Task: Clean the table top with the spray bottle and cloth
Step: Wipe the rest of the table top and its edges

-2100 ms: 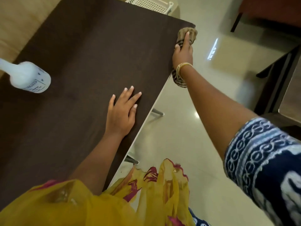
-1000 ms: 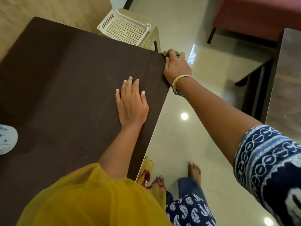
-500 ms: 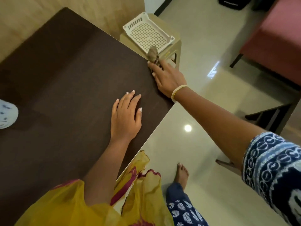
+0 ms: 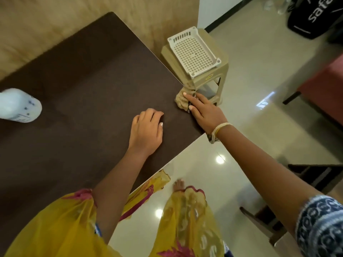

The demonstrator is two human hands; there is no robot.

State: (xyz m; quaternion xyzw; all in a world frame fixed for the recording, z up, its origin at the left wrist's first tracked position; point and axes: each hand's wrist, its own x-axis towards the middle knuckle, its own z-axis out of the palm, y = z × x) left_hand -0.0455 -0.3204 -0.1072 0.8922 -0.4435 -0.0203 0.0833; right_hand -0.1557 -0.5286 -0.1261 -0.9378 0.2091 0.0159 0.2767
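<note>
Right hand (image 4: 204, 112) presses cloth (image 4: 182, 101) flat-fingered at counter (image 4: 83, 80) edge, left hand (image 4: 146, 130) loosely curled, empty, bracing; keep pressure even.

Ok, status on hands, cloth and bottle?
Right hand presses cloth at table edge. Left hand rests on top, fingers curled. Spray bottle stands apart, far left. Nothing in the way.

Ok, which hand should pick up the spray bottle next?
Probably the left hand: it rests on the table top holding nothing, on the spray bottle's side. The right hand presses the cloth at the far edge.
</note>
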